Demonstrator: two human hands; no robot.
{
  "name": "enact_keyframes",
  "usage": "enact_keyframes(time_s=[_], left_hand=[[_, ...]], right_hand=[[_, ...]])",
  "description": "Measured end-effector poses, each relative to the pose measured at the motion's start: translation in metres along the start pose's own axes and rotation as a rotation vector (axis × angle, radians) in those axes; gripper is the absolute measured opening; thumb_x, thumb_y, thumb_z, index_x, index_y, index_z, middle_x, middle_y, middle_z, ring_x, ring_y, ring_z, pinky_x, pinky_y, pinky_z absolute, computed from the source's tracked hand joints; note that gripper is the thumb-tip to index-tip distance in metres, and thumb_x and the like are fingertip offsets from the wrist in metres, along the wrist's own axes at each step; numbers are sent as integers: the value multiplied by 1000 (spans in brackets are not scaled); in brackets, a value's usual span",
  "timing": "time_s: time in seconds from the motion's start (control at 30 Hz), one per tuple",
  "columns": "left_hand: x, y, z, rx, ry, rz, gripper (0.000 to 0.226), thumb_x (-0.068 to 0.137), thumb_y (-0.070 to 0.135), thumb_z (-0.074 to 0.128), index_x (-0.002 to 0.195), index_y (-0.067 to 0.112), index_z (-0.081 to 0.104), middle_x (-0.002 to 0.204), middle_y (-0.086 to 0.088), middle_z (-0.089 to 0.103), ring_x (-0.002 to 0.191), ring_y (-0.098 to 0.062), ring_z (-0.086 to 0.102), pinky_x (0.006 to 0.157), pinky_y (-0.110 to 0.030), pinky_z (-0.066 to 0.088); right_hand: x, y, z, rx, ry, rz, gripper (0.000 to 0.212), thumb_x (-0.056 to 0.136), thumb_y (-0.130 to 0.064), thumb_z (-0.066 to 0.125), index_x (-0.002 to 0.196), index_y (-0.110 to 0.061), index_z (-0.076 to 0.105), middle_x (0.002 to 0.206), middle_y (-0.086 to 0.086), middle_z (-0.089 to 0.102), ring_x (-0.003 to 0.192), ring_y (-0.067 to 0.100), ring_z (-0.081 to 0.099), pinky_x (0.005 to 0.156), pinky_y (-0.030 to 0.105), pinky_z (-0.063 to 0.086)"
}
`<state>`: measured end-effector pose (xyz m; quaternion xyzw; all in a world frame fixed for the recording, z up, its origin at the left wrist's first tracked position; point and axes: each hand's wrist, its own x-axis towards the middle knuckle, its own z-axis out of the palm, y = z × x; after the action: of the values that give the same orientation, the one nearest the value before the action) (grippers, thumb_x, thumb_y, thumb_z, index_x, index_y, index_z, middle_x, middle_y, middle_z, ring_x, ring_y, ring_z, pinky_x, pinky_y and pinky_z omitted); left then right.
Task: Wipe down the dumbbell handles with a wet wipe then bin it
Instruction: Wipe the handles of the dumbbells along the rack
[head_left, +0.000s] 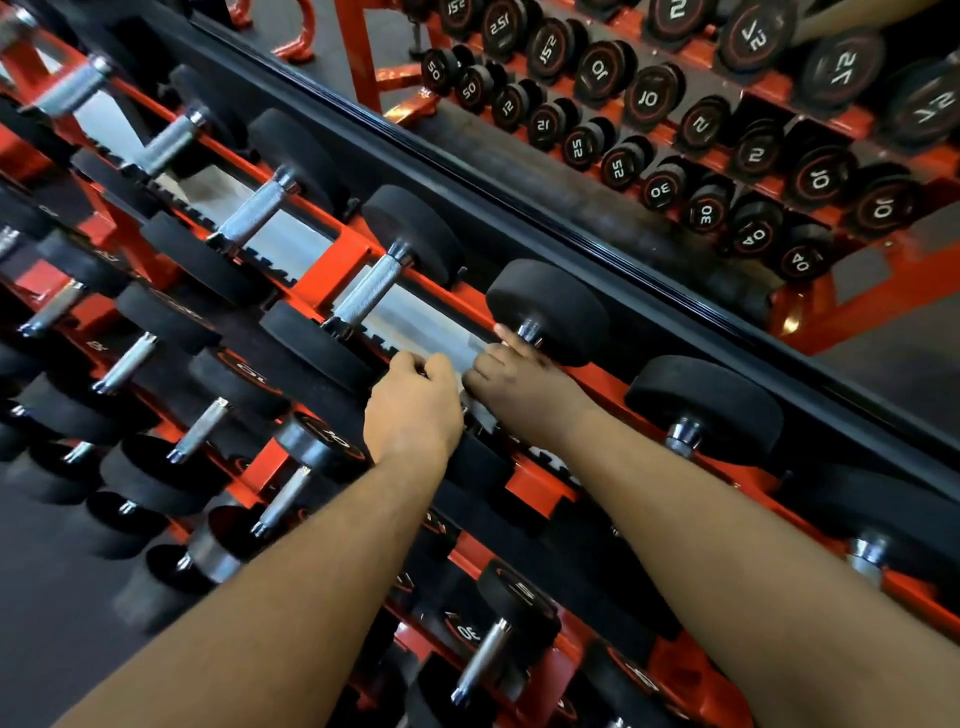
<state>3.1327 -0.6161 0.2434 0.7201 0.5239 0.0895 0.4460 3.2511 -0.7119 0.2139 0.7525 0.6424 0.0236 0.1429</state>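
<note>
On top rail of red rack (332, 270), both hands meet at one dumbbell handle (475, 410). Left hand (413, 410) curled over it; right hand (511, 371) fingers bent by chrome collar. Wipe not visible, prob under hands. Wipe: soft, light, damp; wrap round knurled steel. Dumbbell heavy, stays put.

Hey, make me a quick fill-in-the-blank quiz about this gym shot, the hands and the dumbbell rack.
1. Both hands, the left hand and the right hand, reach to a dumbbell on the rack's ____ shelf.
2. The rack frame is painted ____.
3. The dumbbell handles are made of knurled ____.
4. Behind the rack, a ____ reflects numbered dumbbells.

Missing words: top; red; metal; mirror
</note>
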Motion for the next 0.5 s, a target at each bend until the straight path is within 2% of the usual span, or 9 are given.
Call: enact_keyframes(time_s=[0.03, 0.1, 0.17, 0.23, 0.3, 0.37, 0.43, 0.5], left_hand=[[0, 1, 0, 4, 0, -3, 22, 97, 42, 39, 98, 28, 56, 92, -2, 65, 89, -28, 58, 79, -40, 48], [1, 1, 0, 12, -1, -3, 22, 98, 42, 38, 99, 28, 56, 93, -3, 65, 89, -28, 58, 80, -40, 50], [2, 0, 0, 12, 1, 0, 24, 98, 42, 37, 100, 28, 56, 91, -2, 65, 88, -28, 60, 81, -42, 52], [1, -1, 0, 8, 0, 4, 24, 99, 43, 37, 100, 28, 56, 88, -1, 65, 85, -26, 60, 80, -41, 53], [1, -2, 1, 8, 0, 3, 23, 99, 43, 37, 100, 29, 55, 87, 0, 64, 83, -24, 60, 79, -41, 53], [0, -1, 1, 13, 2, 8, 23, 99, 43, 37, 100, 29, 55, 86, 1, 62, 81, -23, 59, 77, -39, 51], [0, 1, 1, 12, 3, 12, 24, 100, 42, 38, 101, 28, 56, 83, 2, 60, 78, -20, 56, 73, -38, 47], [0, 1, 0, 17, -1, 12, 24, 100, 42, 38, 100, 27, 56, 82, 2, 59, 78, -21, 56, 73, -38, 44]], right_hand=[[10, 1, -4, 25, -22, 10, 28, 93, -9, 41, 112, -15, 61, 105, 7, 61, 112, 29, 57, 123, 50, 17], [11, 3, -6, 32, -10, 11, 31, 91, -9, 42, 115, -15, 61, 108, 7, 61, 114, 29, 56, 123, 50, 18], [-10, 7, 6, -6, 67, 37, 45, 88, -13, 42, 132, -13, 52, 130, 13, 57, 132, 34, 47, 123, 50, 19], [-38, 4, 10, 0, 88, 127, 64, 87, -16, 39, 150, -8, 31, 157, 19, 33, 150, 35, 24, 123, 50, 16], [-40, -5, 8, -40, 47, 222, 69, 89, -17, 33, 155, -4, 19, 163, 22, 18, 153, 35, 13, 123, 50, 18], [-20, -11, -1, -85, 18, 320, 60, 95, -18, 29, 153, -2, 28, 160, 24, 25, 151, 35, 19, 118, 49, 25], [-4, -15, -9, -123, -5, 365, 52, 99, -17, 34, 149, -4, 35, 158, 24, 30, 151, 34, 22, 115, 49, 30], [-9, -14, -8, -92, 4, 359, 56, 98, -16, 38, 152, -4, 30, 161, 23, 23, 152, 32, 18, 116, 48, 28]])
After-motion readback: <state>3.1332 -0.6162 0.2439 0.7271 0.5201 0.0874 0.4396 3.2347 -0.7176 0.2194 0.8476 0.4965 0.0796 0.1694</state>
